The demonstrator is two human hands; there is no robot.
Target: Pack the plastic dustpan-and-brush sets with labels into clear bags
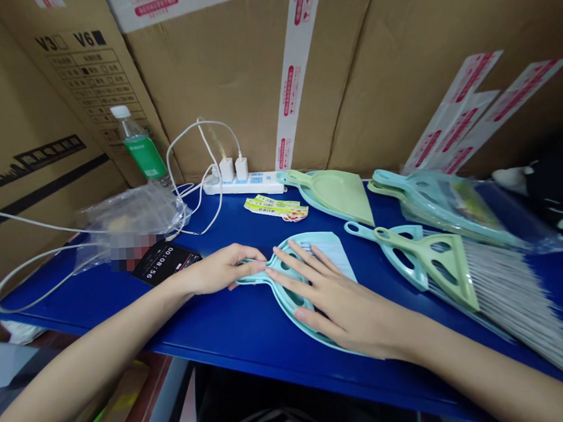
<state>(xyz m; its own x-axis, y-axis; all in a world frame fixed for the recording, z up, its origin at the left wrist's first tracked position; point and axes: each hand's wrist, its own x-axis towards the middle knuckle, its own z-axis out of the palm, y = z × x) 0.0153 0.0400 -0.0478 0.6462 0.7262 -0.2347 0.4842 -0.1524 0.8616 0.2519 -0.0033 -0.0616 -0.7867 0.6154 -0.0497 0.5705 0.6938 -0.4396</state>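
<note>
In front of me on the blue table lies a light blue dustpan (284,311) with a matching hand brush (342,255) nested in it, their handles together at the left. My left hand (216,270) grips the two handles, fingers curled round them. My right hand (344,301) rests flat across the brush and pan, its fingers spread, hiding much of both. Just right of it are a light blue brush (407,264) and a green brush (445,263), overlapping, with pale bristles pointing right.
Behind are stacked green and blue dustpans (341,193), bagged dustpans (442,194), yellow-green labels (276,208) and a power strip (262,186) with white cables. At left stand a bottle (141,148), a plastic bag (132,211) and a phone (165,263). Cardboard (219,70) walls the back.
</note>
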